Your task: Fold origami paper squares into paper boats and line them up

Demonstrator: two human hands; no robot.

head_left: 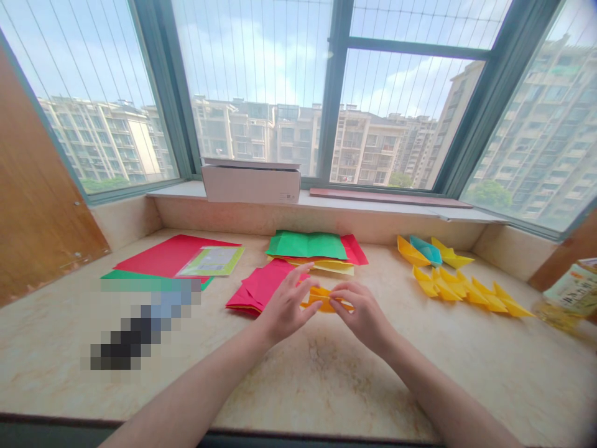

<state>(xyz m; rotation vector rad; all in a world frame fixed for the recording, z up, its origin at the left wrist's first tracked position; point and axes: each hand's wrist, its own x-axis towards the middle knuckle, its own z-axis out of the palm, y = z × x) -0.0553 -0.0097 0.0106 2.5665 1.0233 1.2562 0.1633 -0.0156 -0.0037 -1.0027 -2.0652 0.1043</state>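
Note:
Between my hands is a small piece of folded orange paper [319, 297], partly hidden by fingers. My right hand [364, 311] pinches its right end between thumb and fingers. At the paper's left side, my left hand [285, 305] has its fingers spread and thumb apart, with the thumb tip close to the paper; whether it touches cannot be made out. Just behind the left hand lies a pile of pink-red folded sheets [254, 289]. Beyond the paper is a stack of creased sheets with a green sheet [308, 244] on top.
Several yellow paper boats [459, 289] and a blue paper boat [425, 251] stand at the right, near a bottle [571, 292]. Left are red sheets [172, 256], a clear-fronted packet [212, 261] and a pixelated object [135, 336]. A white box [252, 183] sits on the sill.

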